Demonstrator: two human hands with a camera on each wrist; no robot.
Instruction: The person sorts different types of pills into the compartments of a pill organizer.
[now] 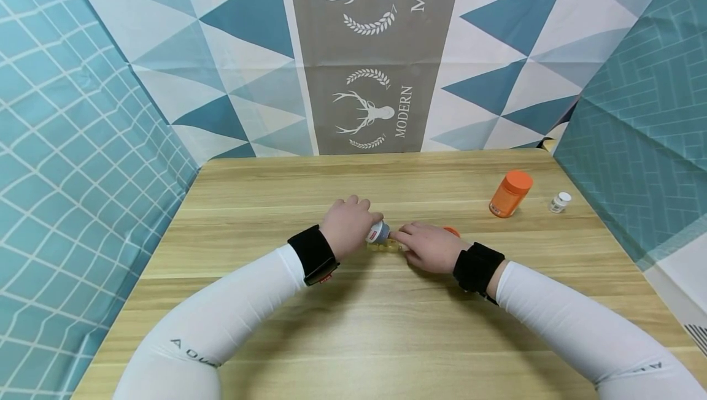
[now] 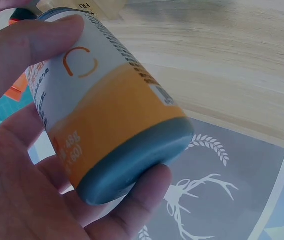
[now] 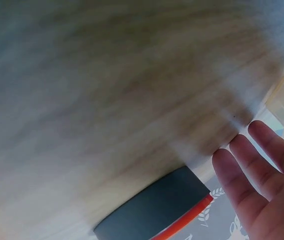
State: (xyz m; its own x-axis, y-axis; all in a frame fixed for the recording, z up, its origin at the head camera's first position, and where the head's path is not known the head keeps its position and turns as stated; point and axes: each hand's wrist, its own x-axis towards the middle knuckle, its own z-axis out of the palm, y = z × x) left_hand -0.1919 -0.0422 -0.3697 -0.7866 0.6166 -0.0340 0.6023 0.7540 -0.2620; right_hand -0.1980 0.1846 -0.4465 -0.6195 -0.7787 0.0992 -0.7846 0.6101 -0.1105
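My left hand point(image 1: 350, 228) grips a tilted bottle point(image 1: 377, 232) mid-frame, near a yellowish box point(image 1: 383, 246). My right hand point(image 1: 433, 246) stretches three fingers; any pinch I can't tell. Beyond: a lid point(image 3: 154, 207), then, frame right, an orange jar point(image 1: 510, 194) on the tabletop point(image 1: 386, 338).

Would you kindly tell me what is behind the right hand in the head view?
Just beyond the right hand, the curved edge of an orange object shows; the hand covers the rest, and anything else behind cannot be seen there.
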